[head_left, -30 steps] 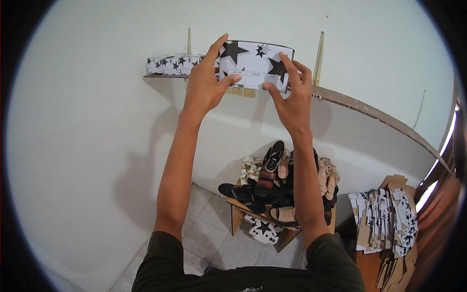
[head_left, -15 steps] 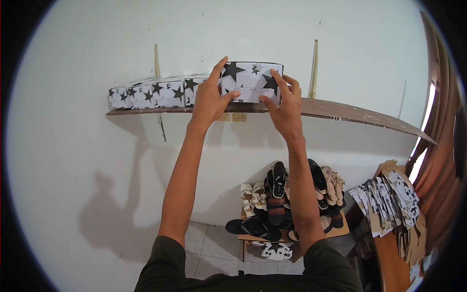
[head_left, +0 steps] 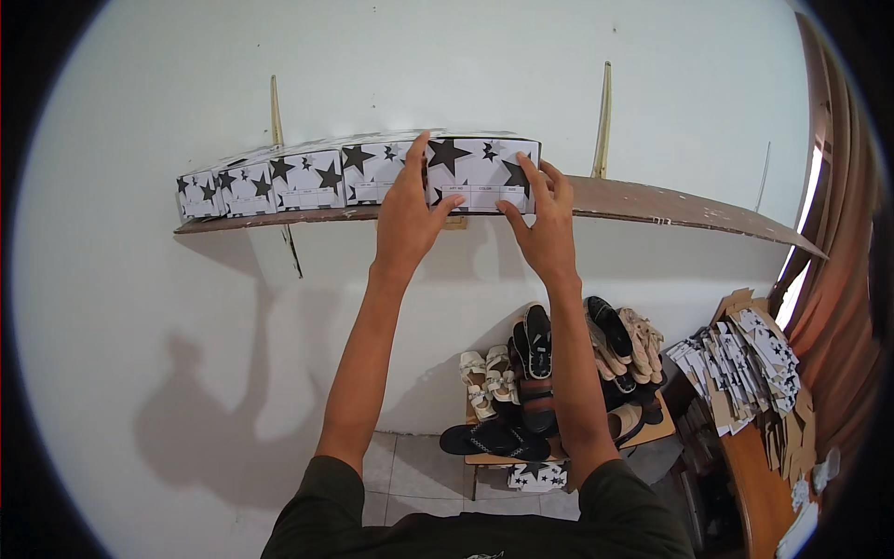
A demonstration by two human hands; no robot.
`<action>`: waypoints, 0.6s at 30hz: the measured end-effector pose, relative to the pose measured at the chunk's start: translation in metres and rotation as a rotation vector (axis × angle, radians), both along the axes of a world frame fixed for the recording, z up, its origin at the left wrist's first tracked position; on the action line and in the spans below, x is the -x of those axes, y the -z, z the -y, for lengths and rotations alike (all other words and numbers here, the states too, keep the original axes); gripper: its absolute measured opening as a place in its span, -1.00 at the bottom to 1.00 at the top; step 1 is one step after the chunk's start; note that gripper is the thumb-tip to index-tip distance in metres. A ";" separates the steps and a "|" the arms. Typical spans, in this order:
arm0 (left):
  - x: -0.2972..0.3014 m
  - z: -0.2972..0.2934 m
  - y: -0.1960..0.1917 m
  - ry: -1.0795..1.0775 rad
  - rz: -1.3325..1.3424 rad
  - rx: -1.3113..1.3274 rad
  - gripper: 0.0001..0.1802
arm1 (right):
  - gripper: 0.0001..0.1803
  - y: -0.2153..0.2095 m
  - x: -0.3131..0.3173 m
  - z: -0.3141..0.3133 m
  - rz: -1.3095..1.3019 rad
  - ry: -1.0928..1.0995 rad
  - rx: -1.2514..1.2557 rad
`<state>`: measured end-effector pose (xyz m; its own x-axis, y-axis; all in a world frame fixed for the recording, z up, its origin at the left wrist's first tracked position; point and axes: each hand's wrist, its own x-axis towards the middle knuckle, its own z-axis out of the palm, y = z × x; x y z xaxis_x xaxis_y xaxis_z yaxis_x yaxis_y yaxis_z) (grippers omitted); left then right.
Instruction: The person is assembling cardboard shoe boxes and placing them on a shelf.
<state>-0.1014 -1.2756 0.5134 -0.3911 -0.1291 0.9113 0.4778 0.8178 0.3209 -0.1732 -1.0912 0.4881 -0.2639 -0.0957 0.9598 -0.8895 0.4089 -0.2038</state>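
A white shoe box point(head_left: 482, 170) printed with black stars sits on the brown wall shelf point(head_left: 652, 203), at the right end of a row of matching shoe boxes point(head_left: 307, 179). My left hand point(head_left: 410, 216) grips its left side, fingers up along the edge and thumb on the lower front. On the other side, my right hand point(head_left: 545, 216) holds the right edge, its thumb also on the front face. The held box stands close beside its neighbour; my left hand partly hides the joint between them.
Two metal brackets point(head_left: 604, 121) rise against the wall behind the shelf. Below, shoes and sandals point(head_left: 535, 345) crowd a small wooden table point(head_left: 658, 431). Flattened star-print cardboard point(head_left: 745, 373) is piled on an orange-brown desk point(head_left: 752, 489) at the right, near a brown curtain point(head_left: 838, 307).
Both hands have brought the box down and back on the shelf, so it now lines up with the row. My view has shifted slightly to the right.
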 end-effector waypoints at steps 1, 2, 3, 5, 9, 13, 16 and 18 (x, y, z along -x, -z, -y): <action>-0.001 0.001 0.005 -0.065 -0.073 -0.006 -0.12 | -0.27 0.001 -0.004 0.003 -0.039 0.001 0.019; -0.002 -0.002 0.009 -0.059 -0.078 -0.006 -0.12 | -0.30 0.002 -0.005 0.003 -0.081 0.007 0.039; -0.004 -0.004 0.016 -0.157 -0.135 0.089 -0.18 | -0.30 0.006 -0.007 0.001 -0.088 0.013 0.039; -0.009 -0.008 0.031 -0.264 -0.192 0.232 -0.37 | -0.39 0.015 -0.013 -0.001 -0.217 0.193 -0.015; 0.001 -0.018 0.048 -0.398 -0.152 0.396 -0.60 | -0.52 0.022 -0.011 0.006 -0.215 0.223 -0.053; 0.018 -0.011 0.051 -0.418 -0.146 0.431 -0.64 | -0.57 0.025 0.004 0.012 -0.230 0.311 -0.103; 0.031 -0.004 0.048 -0.400 -0.114 0.385 -0.63 | -0.56 0.027 0.012 0.020 -0.161 0.399 -0.181; 0.036 -0.002 0.046 -0.443 -0.104 0.395 -0.63 | -0.51 0.028 0.019 0.024 -0.167 0.456 -0.217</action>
<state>-0.1377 -1.2734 0.4672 -0.2839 0.0971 0.9539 0.0772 0.9939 -0.0782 -0.1919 -1.1152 0.4597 -0.1699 -0.2081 0.9632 -0.6249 0.7786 0.0580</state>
